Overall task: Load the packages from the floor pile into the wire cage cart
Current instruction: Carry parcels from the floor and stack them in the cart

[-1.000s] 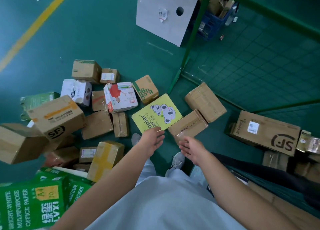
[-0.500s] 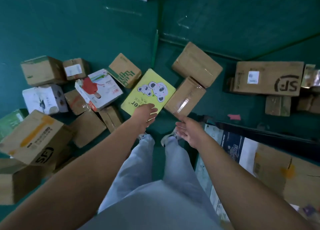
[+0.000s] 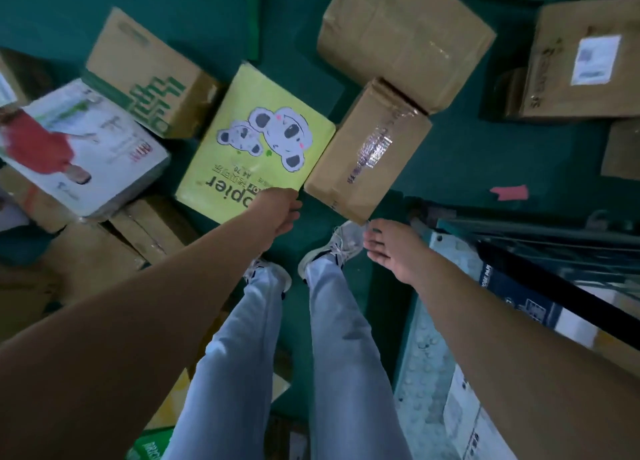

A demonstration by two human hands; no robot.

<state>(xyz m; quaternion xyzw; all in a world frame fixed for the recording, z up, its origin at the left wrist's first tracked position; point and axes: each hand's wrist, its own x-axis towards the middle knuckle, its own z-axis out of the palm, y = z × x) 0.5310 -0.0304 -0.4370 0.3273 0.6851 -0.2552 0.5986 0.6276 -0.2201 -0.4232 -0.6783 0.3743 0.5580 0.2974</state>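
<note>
Two packages lay nearest my feet on the green floor (image 3: 450,169): one yellow copier-paper pack (image 3: 256,141) printed with two cartoon koalas and the partly covered word "pier", and one taped brown carton (image 3: 370,151) touching its right edge. Around them lay one brown box with a green maze-like logo (image 3: 145,75), one white box picturing a figure in red (image 3: 79,148), one large plain carton (image 3: 405,40) and one carton bearing a white shipping label (image 3: 585,58). My left hand (image 3: 282,210), arm stretched forward, gripped the yellow pack's near corner. My right hand (image 3: 391,248) hung with relaxed fingers, holding nothing, just below the taped carton's corner. The wire cage cart (image 3: 554,248) stood at my right.
</note>
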